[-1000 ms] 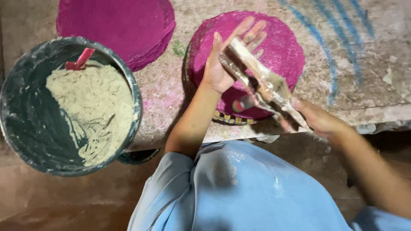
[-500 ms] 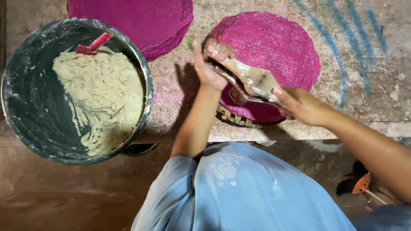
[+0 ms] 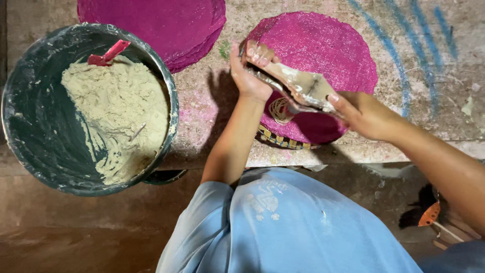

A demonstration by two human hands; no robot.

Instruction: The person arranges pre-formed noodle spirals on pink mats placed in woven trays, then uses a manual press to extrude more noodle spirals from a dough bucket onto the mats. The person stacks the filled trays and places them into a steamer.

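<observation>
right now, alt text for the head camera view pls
Seen from above, a person's left hand and right hand hold a paste-smeared flat tool over a round magenta mat on a worn table. At left, a bucket holds beige paste and a red handle.

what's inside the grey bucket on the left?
The bucket holds a mound of pale beige paste, smeared up its inner wall. A red handle sticks out near the far rim; its lower end is buried, and the bucket's bottom is covered.

The person wears a light blue short-sleeved shirt [image 3: 288,227] with pale splatter marks on it.
</observation>
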